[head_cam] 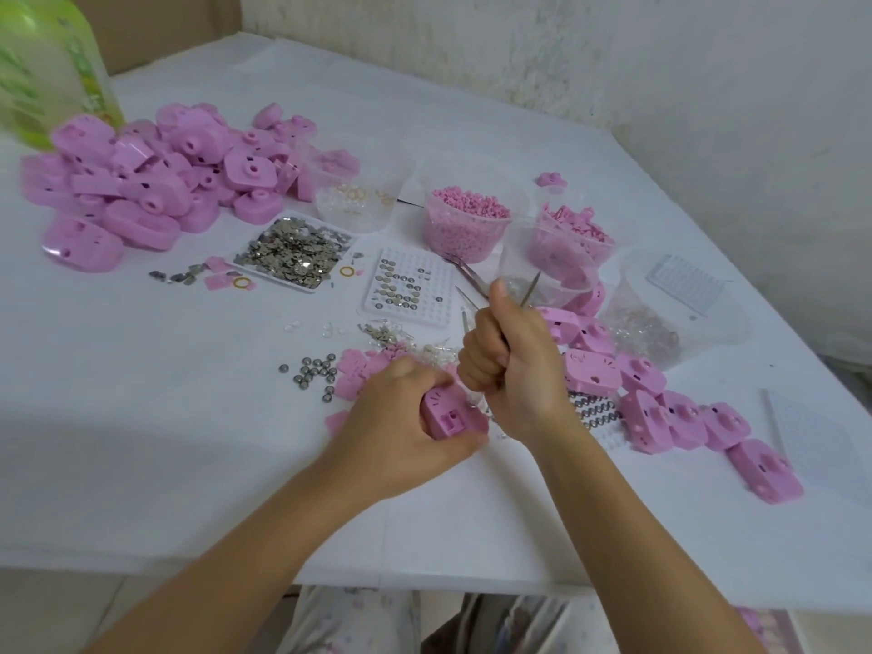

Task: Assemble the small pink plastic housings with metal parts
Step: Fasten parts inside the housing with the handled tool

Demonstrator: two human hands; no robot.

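Clearly you're mid-batch. Your left hand [401, 427] grips one pink housing [453, 415] low on the white table [188, 464], close in front of you. Your right hand [514, 365] is fisted round a thin metal tool [535, 285], likely tweezers, just above it. The row of housings [660, 403] on your right may be finished ones, though I can't tell. The big pile of housings [118, 181] at far left and the tray of metal pieces [297, 252] suggest plenty remains.

White table [188, 464] against a rough whitewashed wall [613, 63]; brown cardboard [165, 26] behind it.
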